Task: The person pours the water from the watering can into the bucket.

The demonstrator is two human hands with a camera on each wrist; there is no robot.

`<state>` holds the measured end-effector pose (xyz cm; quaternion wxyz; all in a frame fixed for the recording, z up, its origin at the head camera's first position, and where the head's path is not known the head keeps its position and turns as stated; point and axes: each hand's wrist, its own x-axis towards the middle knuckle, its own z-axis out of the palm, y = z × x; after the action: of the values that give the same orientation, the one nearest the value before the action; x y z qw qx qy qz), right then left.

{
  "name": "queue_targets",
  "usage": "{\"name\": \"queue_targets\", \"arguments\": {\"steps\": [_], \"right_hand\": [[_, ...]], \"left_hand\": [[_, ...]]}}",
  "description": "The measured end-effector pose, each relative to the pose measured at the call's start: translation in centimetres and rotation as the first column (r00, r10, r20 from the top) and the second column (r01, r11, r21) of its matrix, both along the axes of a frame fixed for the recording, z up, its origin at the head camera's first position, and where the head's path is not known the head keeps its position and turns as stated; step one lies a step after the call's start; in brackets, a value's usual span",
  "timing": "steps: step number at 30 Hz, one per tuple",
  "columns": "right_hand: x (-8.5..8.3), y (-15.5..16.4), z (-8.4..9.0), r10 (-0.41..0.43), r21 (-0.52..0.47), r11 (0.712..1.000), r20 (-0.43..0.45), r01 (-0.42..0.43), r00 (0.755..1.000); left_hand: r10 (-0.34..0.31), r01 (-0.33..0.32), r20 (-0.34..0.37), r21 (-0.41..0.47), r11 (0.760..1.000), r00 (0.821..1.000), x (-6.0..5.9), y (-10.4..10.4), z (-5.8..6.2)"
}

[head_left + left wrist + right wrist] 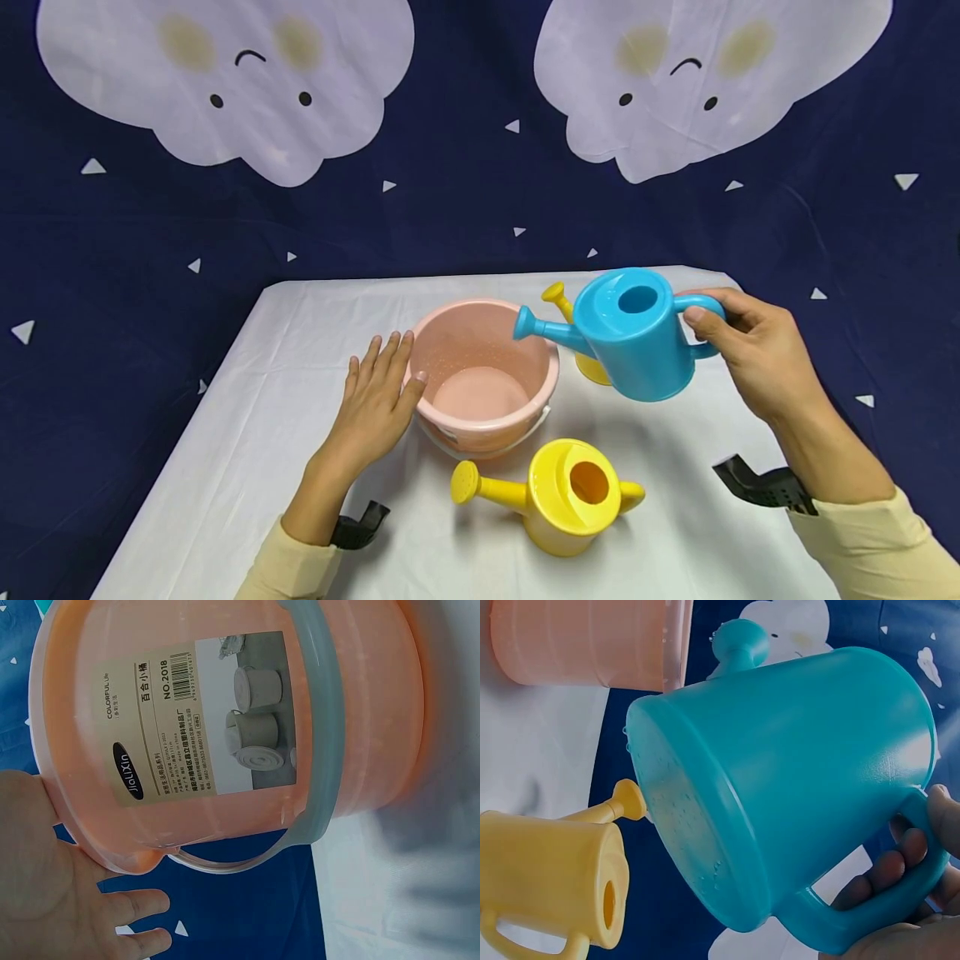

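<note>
— Blue watering can (633, 337), where is it being kept?
— It is being held by its handle in the right hand (757, 354), tilted above the counter (247, 442), its spout over the pink bucket (483, 375).
— And the left hand (375, 404)?
— It is being pressed flat against the bucket's side, fingers straight.

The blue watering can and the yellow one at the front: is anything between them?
No. In the head view, only bare white tablecloth separates the blue watering can, held by the right hand, from the yellow one.

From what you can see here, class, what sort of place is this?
Probably a staged tabletop set, not a garden: a white-covered table before a navy cloud-print backdrop, with a pink bucket and toy watering cans.
</note>
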<state>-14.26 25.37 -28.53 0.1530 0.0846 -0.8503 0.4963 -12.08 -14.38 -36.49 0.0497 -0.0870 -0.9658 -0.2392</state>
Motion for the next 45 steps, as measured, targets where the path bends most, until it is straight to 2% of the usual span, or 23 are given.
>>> {"name": "queue_targets", "arguments": {"steps": [8, 14, 17, 21, 31, 36, 45], "right_hand": [[0.1, 0.2, -0.5, 0.000, -0.037, 0.999, -0.012, 0.000, 1.000], [0.4, 0.7, -1.2, 0.014, -0.133, 0.991, -0.025, -0.018, 1.000], [0.5, 1.0, -1.8, 0.061, -0.250, 0.966, -0.052, -0.072, 0.997], [0.7, 1.3, -2.4, 0.120, -0.393, 0.907, -0.098, -0.149, 0.988], [1.3, 1.8, -3.7, 0.135, -0.540, 0.821, -0.135, -0.188, 0.982], [1.5, 1.9, -4.5, 0.141, -0.613, 0.762, -0.161, -0.211, 0.977], [1.9, 2.0, -5.6, 0.064, -0.658, 0.736, -0.167, -0.160, 0.984]], "left_hand": [[0.000, 0.000, -0.007, -0.004, 1.000, 1.000, -0.1, 0.0, -0.1], [0.000, 0.000, -0.007, 0.001, 1.000, 1.000, 0.0, 0.0, 0.0], [0.000, 0.000, -0.004, 0.004, 1.000, 1.000, 0.0, 0.0, 0.0], [0.000, 0.000, -0.004, -0.001, 1.000, 1.000, -0.1, 0.0, -0.1], [0.001, -0.001, -0.002, 0.000, 1.000, 1.000, -0.1, 0.0, -0.1], [0.002, -0.002, -0.005, 0.003, 1.000, 1.000, -0.1, 0.0, -0.1], [0.003, -0.003, -0.001, 0.012, 1.000, 1.000, -0.1, 0.0, -0.1]]}}
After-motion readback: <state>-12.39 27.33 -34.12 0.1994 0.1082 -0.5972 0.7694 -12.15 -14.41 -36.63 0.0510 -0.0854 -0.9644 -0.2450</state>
